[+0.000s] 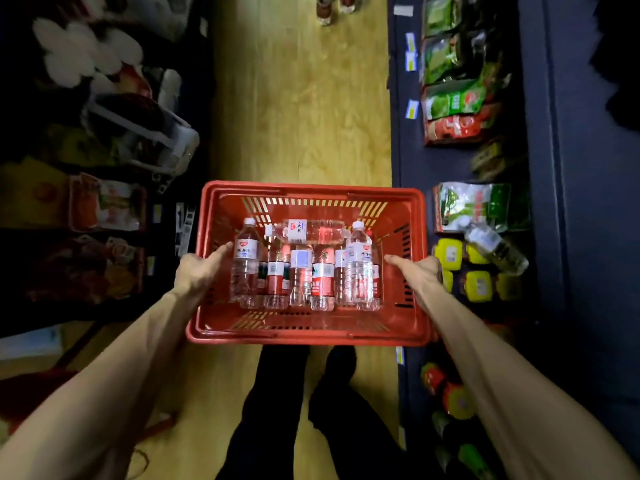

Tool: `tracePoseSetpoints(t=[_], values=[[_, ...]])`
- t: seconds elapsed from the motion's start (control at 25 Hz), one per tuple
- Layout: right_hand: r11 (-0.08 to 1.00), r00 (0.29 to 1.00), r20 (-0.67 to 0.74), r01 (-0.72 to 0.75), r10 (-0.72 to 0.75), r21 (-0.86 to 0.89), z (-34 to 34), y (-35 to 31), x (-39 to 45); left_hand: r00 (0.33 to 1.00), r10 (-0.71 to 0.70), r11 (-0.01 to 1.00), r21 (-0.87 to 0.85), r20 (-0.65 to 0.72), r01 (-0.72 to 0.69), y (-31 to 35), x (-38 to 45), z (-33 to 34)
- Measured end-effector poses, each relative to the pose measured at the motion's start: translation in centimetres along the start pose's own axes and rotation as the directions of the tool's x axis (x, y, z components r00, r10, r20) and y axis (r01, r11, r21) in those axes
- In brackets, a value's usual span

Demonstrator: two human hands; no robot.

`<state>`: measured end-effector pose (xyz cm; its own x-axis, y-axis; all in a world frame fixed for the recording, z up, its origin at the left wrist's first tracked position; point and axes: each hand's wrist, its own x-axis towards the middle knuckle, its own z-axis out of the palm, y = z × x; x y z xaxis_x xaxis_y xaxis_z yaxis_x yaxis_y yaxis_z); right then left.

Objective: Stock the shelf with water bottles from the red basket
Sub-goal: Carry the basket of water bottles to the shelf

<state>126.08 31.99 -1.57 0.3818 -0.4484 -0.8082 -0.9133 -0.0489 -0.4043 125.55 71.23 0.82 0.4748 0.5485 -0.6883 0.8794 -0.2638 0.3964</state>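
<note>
A red plastic basket (311,329) is held at waist height over the aisle floor. My left hand (199,268) grips its left rim and my right hand (417,271) grips its right rim. Inside lie several clear water bottles (299,271) with red and white labels, side by side, and one more bottle (311,231) lies across their tops. To the right, a dark blue shelf (412,161) carries goods, and one clear water bottle (495,247) lies tilted on top of yellow packs there.
Green and red snack bags (450,102) and yellow packs (478,284) fill the right shelf. Dark shelves with mixed goods (104,202) line the left. A wooden floor aisle (298,98) runs ahead, with bottles (325,8) standing at its far end. My legs (277,410) are below the basket.
</note>
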Motion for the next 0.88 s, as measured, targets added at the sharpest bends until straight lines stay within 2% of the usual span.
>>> tracePoseSetpoints(t=[0.2,0.32,0.44,0.52,0.72,0.76,0.88], values=[[0.989,0.993,-0.098,0.046,-0.060,-0.140,3.8,-10.2,3.8,0.999,-0.024,0.999,0.039,0.028,0.023,8.4,6.9,0.2],[0.986,0.994,-0.081,0.064,-0.077,-0.153,6.4,-14.7,8.6,1.000,-0.007,0.999,0.053,0.024,0.005,13.1,11.5,-1.0],[0.992,0.998,-0.058,0.020,-0.027,-0.123,7.5,-21.8,9.1,0.999,-0.042,0.996,0.081,-0.007,0.042,17.0,17.6,-1.2],[0.996,0.997,-0.068,0.016,-0.022,-0.085,8.1,-26.1,10.3,0.999,-0.043,0.995,0.091,0.027,0.040,22.4,18.0,-1.6],[0.999,0.998,-0.060,-0.012,0.015,0.045,11.3,-36.0,17.0,0.999,-0.055,0.998,0.006,-0.004,0.055,34.0,23.8,-1.9],[0.999,0.998,-0.060,-0.021,0.024,0.041,11.8,-38.9,17.1,0.997,-0.070,0.997,0.009,-0.029,0.070,36.2,25.2,-2.0],[1.000,0.997,-0.080,0.017,-0.016,0.009,12.7,-45.5,17.7,0.999,-0.037,0.999,-0.029,0.032,0.038,40.3,28.3,-2.5]])
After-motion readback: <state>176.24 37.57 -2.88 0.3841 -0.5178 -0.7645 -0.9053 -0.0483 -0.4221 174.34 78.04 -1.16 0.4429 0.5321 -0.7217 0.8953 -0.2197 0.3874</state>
